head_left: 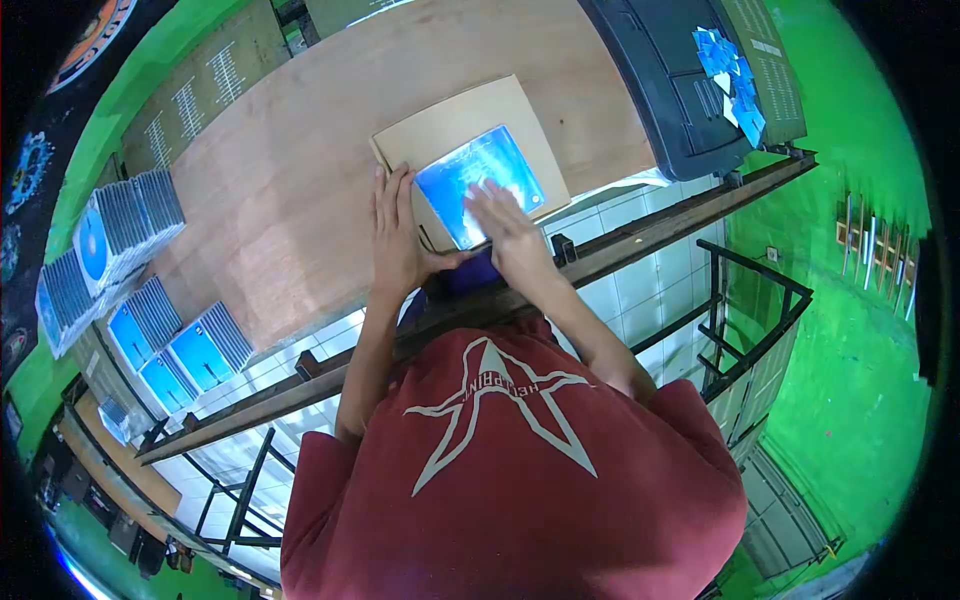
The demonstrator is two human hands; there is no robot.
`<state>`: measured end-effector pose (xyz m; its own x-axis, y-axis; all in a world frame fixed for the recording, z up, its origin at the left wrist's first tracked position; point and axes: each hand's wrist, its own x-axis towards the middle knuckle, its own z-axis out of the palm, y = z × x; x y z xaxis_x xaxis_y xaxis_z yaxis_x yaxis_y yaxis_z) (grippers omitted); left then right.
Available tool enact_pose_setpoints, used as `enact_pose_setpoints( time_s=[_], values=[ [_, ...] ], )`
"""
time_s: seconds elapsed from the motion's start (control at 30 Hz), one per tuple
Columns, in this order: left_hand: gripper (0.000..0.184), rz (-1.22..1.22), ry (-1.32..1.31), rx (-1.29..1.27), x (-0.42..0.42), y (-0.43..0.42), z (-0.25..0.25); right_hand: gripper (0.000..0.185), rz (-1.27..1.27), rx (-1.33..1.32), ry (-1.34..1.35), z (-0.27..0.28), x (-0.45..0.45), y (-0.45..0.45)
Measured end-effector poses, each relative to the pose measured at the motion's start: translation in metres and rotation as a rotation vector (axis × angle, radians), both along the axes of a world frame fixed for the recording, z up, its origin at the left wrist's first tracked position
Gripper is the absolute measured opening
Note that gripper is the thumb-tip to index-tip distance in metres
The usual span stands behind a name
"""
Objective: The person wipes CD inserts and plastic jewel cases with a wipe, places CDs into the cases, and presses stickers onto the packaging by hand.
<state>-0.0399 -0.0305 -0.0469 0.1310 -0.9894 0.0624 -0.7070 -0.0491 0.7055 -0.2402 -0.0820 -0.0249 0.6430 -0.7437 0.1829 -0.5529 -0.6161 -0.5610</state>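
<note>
A blue glossy square case (480, 165) lies on a flat piece of brown cardboard (450, 120) near the table's front edge. My right hand (505, 225) rests on the case's lower middle, its fingers stretched out and flat. At the left edge of the cardboard is my left hand (400, 235), fingers extended upward and thumb pointing toward the case's lower corner. Nothing shows inside either hand.
Stacks of thin cases (130, 230) and more blue cases (205, 350) stand at the left of the wooden table (270, 180). A black lidded box (670, 90) with blue scraps (735, 85) sits at the right. A metal rail (640, 240) runs along the front.
</note>
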Motion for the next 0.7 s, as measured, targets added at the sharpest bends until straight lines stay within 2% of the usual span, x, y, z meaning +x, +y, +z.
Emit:
enact_pose_setpoints(
  time_s=[0.1,0.17,0.23,0.37,0.57,0.63,0.7],
  values=[
    [0.135,0.007,0.011,-0.024,-0.001,0.001,-0.005,0.059,-0.141,-0.037,-0.014,-0.006,0.029,-0.022],
    [0.134,0.004,0.005,-0.034,0.0,0.001,-0.005,0.06,-0.133,-0.057,0.017,-0.01,0.046,-0.016],
    [0.134,-0.011,-0.04,-0.016,0.002,0.001,-0.004,0.061,0.029,0.039,-0.105,-0.002,0.05,0.004],
    [0.133,-0.025,-0.073,0.006,0.004,0.002,-0.007,0.063,0.131,0.032,-0.012,0.001,0.004,0.03],
    [0.135,0.006,-0.022,-0.075,0.001,0.002,-0.007,0.067,0.035,-0.001,-0.004,-0.002,0.032,-0.007],
    [0.135,-0.015,-0.036,-0.093,0.003,0.003,-0.011,0.063,0.025,-0.084,-0.031,-0.004,0.057,-0.009],
    [0.135,-0.021,-0.05,-0.094,0.004,0.004,-0.012,0.06,0.034,-0.058,-0.089,-0.01,0.058,0.005]
  ],
)
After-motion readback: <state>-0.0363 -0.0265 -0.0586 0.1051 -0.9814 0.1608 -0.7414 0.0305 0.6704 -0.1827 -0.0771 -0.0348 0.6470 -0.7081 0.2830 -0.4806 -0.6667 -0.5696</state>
